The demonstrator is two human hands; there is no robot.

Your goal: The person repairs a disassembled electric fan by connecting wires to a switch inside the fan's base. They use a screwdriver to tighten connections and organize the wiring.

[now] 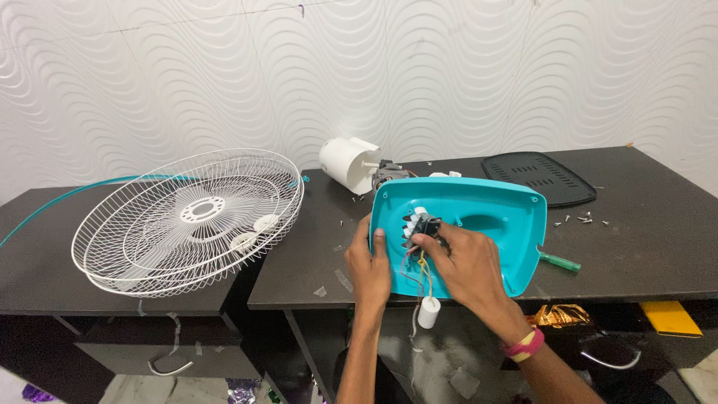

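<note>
The fingers [428, 241] of the right hand [464, 265] pinch a small dark switch block [425, 224] seated in the hollow of a turquoise plastic base cover [490, 217], closed narrowly on it. The left hand [370, 265] wraps the cover's left edge, thumb [379, 241] on the inner face and the other fingers hidden behind, so that the shell stands tilted toward the wearer and does not slide while the block is handled. Thin coloured wires [417, 269] run down from the block to a small white cylinder [428, 313], which hangs free below the front edge of the dark surface [636, 254]; the cover sits at that edge, which leaves the cylinder room to dangle.

A green-handled screwdriver [561, 261] lies just beside the cover's right side, within easy reach of the right hand. Loose screws [585, 218] lie scattered farther right, apart from the cover. Behind the cover lie a white motor housing [348, 163] with its shaft pointing right and a dark motor [387, 174] touching it. A black vented panel [540, 178] lies flat at the rear right. On the lower surface to the left, two white wire fan guards [191, 221] rest nested, well apart from the hands. A pink and yellow band [523, 344] circles the right wrist.
</note>
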